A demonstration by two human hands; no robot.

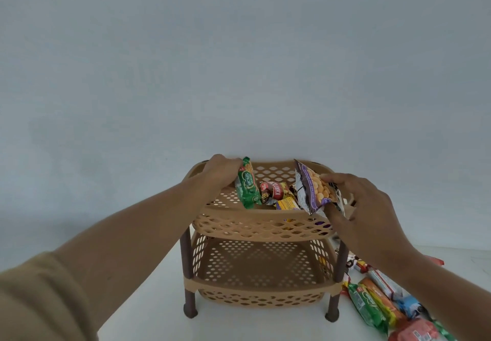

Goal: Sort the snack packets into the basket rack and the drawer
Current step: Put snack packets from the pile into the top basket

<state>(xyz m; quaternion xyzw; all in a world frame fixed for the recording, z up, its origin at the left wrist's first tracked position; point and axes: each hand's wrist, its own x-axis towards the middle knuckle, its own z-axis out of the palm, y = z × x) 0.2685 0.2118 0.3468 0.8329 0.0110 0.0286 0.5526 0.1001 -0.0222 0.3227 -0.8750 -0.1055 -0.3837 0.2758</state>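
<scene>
Both hands are at the top tier (261,209) of the basket rack (187,258), each with a packet.

Left hand (220,172): fingers curled round the far end of the green packet (246,186). Its long axis runs far to near and it's tilted, with the near end dipping into the left part of the tier.

Right hand (364,202): fingers (341,180) pinch the purple packet (312,190) on its right edge, thumb underneath. The packet stands on edge at the right side of the tier, long axis from far-high to near-low, lower corner just at the near rim.

A red-brown packet (276,190) and a yellow packet (287,204) lie in the tier between the two held ones.

My read of the step: placing into the top tier. The relation that matters is that both packets sit right above the basket floor, inside the rim, so the move is a short drop and release with no sideways travel. The purple one needs to tip away from the near rim or it may hang over the edge.

The loose pile (382,303) is on the table (239,324), near right of the rack, so the right hand is the closer one for the next pick. Lower tier (255,263) is visible under the top one. The drawer isn't in view, so I can't say where it lies.
</scene>
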